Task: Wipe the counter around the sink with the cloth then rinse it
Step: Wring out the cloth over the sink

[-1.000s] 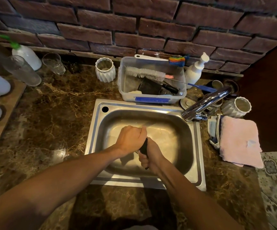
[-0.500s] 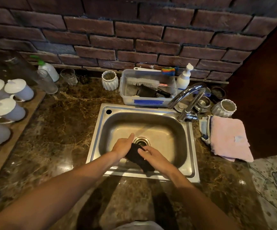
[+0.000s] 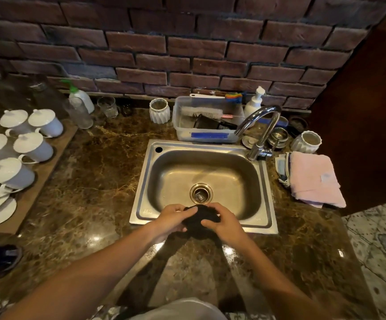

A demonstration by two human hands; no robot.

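A black cloth (image 3: 200, 220) is bunched between both hands over the near rim of the steel sink (image 3: 266, 199). My left hand (image 3: 172, 219) grips its left side and my right hand (image 3: 223, 221) grips its right side. Part of the cloth is hidden under my fingers. The sink basin holds only its round drain (image 3: 201, 193). The chrome tap (image 3: 260, 132) arches over the sink's back right corner, and I see no water running from it. Dark brown marble counter (image 3: 90, 181) surrounds the sink.
White lidded cups (image 3: 32, 146) and plates stand on a wooden board at left. A clear tub (image 3: 207, 125) with brushes sits behind the sink, flanked by soap bottles, glasses and white ribbed holders. A folded pink towel (image 3: 314, 179) lies right of the sink. A brick wall backs the counter.
My hands have drawn back with the cloth from the middle of the basin to its near rim. The view has pulled back and now shows more of the counter.
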